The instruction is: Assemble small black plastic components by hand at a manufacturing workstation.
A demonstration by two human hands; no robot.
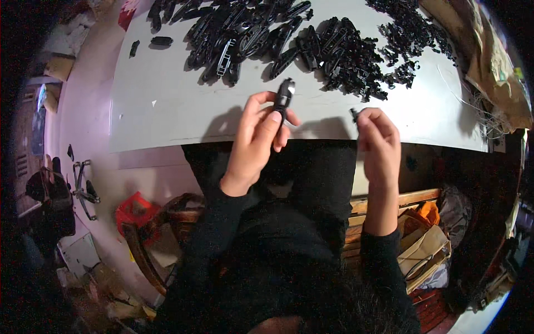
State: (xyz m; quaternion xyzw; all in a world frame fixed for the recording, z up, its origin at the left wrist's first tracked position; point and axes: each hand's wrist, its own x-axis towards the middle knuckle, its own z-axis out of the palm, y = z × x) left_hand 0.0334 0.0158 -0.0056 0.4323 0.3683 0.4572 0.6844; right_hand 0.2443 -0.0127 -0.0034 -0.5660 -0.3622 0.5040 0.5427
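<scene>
A glossy, elongated black piece (286, 92) slants up above the near edge of the table (172, 119), clamped between thumb and fingers of the left hand (256, 139); the right hand (381, 139), wrist straight, pinches a small black part (354, 114). Rounded black shells (253, 40) heap toward the far edge.

White table (172, 114): a heap of elongated black plastic casings (250, 42), small black parts (359, 72) right of the heap
</scene>
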